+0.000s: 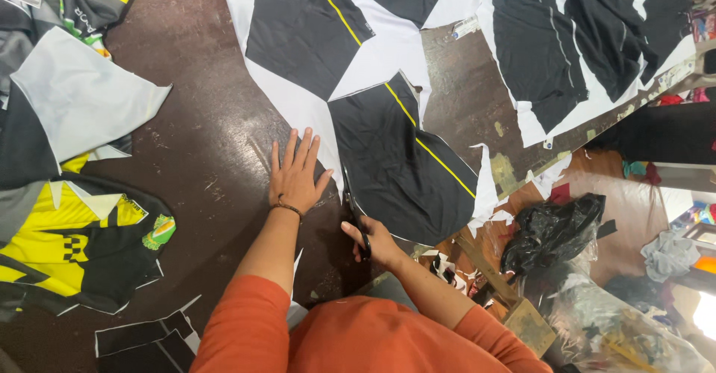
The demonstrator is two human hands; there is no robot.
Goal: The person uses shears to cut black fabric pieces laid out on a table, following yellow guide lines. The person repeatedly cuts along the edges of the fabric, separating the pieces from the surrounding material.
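My left hand (297,173) lies flat with fingers spread on the white border of a printed fabric sheet (298,108), a dark cord bracelet at the wrist. My right hand (375,240) grips black scissors (353,207), whose blades point away from me along the edge of a black fabric panel (399,168) with a thin yellow stripe. The blades sit between the white border and the black panel. My orange sleeves fill the bottom of the view.
The dark brown table (209,149) carries more black-and-white printed sheets (567,45) at the top right. Cut yellow, black and grey pieces (74,239) pile at the left. Black plastic bags (552,227) and scraps lie on the floor beyond the table's right edge.
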